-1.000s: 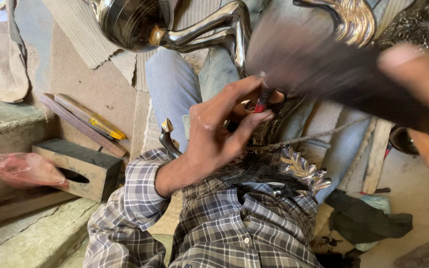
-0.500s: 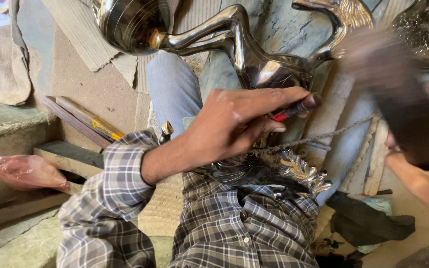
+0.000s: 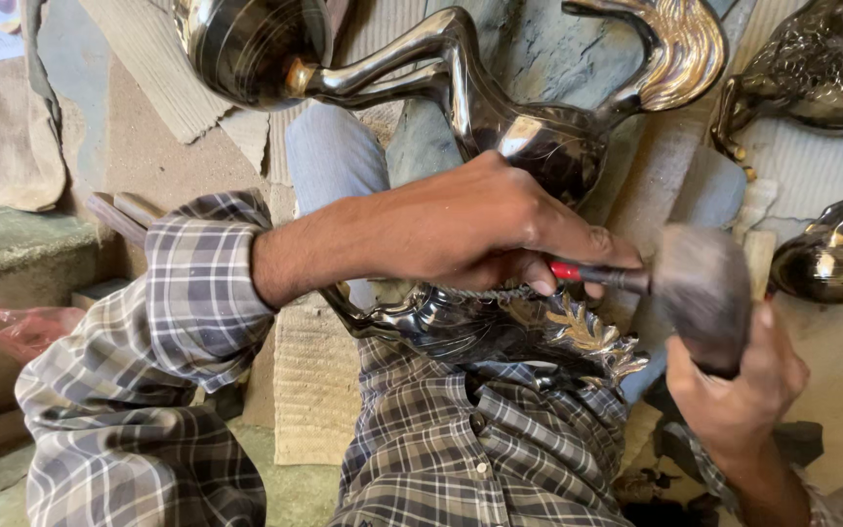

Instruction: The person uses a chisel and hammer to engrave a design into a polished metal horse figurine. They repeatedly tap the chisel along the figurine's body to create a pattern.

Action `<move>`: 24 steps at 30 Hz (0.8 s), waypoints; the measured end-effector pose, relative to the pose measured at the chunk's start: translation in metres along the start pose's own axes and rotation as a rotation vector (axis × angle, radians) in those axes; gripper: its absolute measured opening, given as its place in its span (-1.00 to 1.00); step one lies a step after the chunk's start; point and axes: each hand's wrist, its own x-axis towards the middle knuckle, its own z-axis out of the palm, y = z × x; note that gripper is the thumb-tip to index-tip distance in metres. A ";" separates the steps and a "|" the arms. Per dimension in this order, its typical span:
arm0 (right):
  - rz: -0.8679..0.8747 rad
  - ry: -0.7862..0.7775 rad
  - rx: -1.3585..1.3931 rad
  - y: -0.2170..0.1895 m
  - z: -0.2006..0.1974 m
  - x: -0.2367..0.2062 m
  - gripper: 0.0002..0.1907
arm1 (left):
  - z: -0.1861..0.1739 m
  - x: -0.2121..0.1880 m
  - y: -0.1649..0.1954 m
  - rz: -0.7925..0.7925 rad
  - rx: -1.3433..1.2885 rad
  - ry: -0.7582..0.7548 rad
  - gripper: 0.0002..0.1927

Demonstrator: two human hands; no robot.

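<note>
A shiny dark metal horse figure (image 3: 539, 146) with gold trim lies across my lap, one leg joined to a dark ball (image 3: 246, 44). My left hand (image 3: 500, 234) rests on its body and grips a thin red-handled chisel (image 3: 568, 271) that points right. My right hand (image 3: 739, 390) holds a dark mallet (image 3: 704, 283), blurred by motion, its head right at the chisel's outer end. A gold leaf ornament (image 3: 587, 337) on the figure shows just under my left hand. The chisel's tip is hidden.
A second dark metal horse figure (image 3: 812, 68) with its own ball (image 3: 826, 263) stands at the right. A stone step (image 3: 12, 244) and a pink plastic bag (image 3: 12, 327) are at the left. Ribbed cardboard (image 3: 314, 381) lies beside my leg.
My left hand has slid right along the figure with the chisel. The mallet in my right hand has come down from the upper right to the chisel's end.
</note>
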 end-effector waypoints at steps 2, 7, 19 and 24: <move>0.026 0.077 -0.013 0.004 0.007 -0.009 0.07 | -0.002 0.005 -0.003 0.051 0.023 -0.085 -0.55; -0.197 0.030 -0.446 0.011 0.020 -0.027 0.10 | -0.004 0.016 -0.007 0.188 -0.046 -0.178 -0.50; 0.220 0.241 0.027 0.008 0.031 -0.054 0.09 | -0.001 0.039 -0.008 0.129 0.037 -0.256 -0.39; 0.340 0.490 0.306 0.008 0.028 -0.054 0.09 | -0.003 0.045 -0.008 0.076 -0.116 -0.350 -0.43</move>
